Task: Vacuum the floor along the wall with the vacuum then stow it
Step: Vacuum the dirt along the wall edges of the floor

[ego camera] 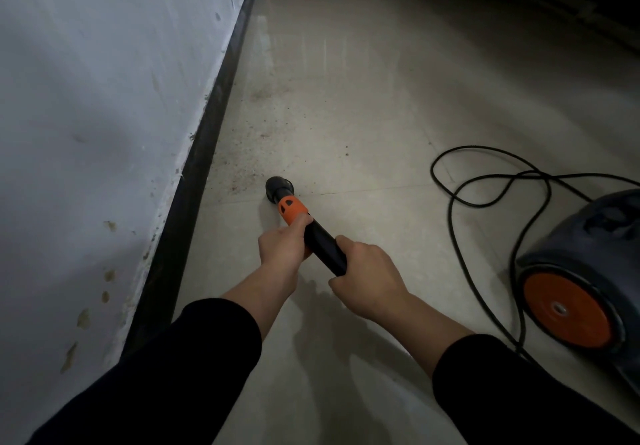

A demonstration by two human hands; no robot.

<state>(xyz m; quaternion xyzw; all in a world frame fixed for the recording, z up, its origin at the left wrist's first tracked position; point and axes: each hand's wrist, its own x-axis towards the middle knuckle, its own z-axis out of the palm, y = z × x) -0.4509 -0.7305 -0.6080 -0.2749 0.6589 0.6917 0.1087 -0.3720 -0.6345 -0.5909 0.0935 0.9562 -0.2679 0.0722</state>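
The person grips the black vacuum tube (pixel 322 247) with 2 hands. The left hand (pixel 282 249) is wrapped round it just behind the orange collar (pixel 292 210), and the right hand (pixel 369 280) is closed round its rear end, farther from the black baseboard (pixel 204 154). The tube slants toward the baseboard, and its round nozzle (pixel 278 188) sits low over the pale tiled floor (pixel 363 98), near the baseboard but not touching it. Whether the nozzle rests on the tiles cannot be told. Brown dirt specks (pixel 256 140) lie in a band along the baseboard, ahead of the nozzle, so the sweep looks unfinished. The tube looks rigid and light, probably smooth plastic, so the 2-handed hold near the collar should steer it well. The 1 heavy part is likely the dark canister (pixel 581 254) with its orange wheel, which stands well away from the baseboard on the person's right. It should roll if pulled. For stowing it would be better lifted by its body, since no handle shows. The black power cord (pixel 432 167) lies in loose loops between the canister and the tube, limp and apt to snag. The white wall (pixel 104 98) above the baseboard is chipped and stained.
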